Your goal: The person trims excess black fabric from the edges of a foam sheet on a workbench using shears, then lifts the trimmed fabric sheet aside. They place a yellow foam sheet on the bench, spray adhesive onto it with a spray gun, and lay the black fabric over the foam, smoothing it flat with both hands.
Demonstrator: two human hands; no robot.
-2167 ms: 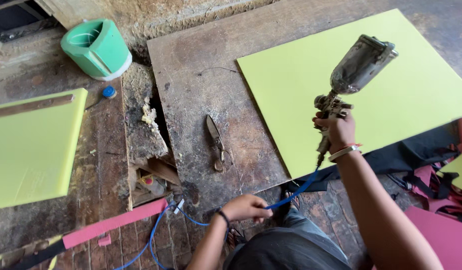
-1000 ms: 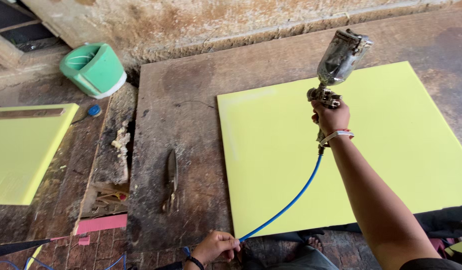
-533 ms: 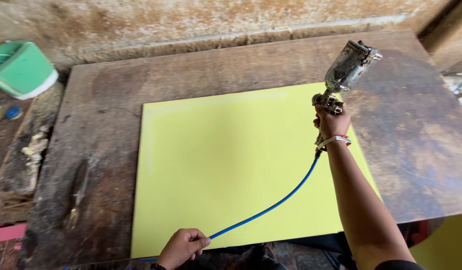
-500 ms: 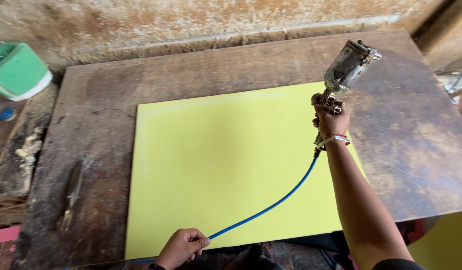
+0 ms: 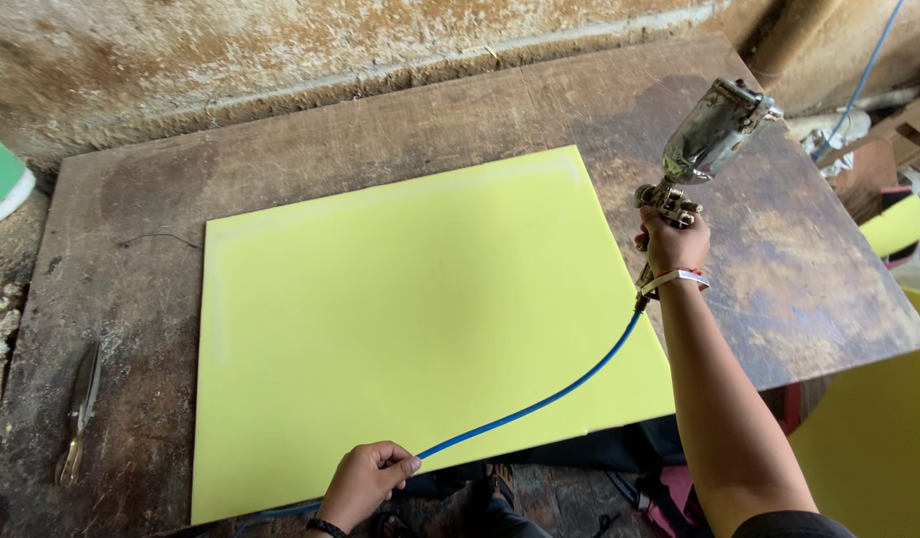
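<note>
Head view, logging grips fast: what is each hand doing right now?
Left hand: closed around the blue hose.
Right hand: closed on the spray gun handle.

- The right hand (image 5: 671, 242) grips a metal spray gun (image 5: 701, 147) above the yellow board's (image 5: 410, 319) right edge.
- The left hand (image 5: 365, 480) pinches the blue hose (image 5: 540, 403) near the board's front edge.
- Pliers (image 5: 79, 410) lie on the worn wooden table (image 5: 809, 259).

the green tub (image 5: 0, 184) is cut off at the left edge, my fingers hide the spray gun's (image 5: 704, 139) handle, and the yellow board (image 5: 884, 438) runs off at right.
</note>
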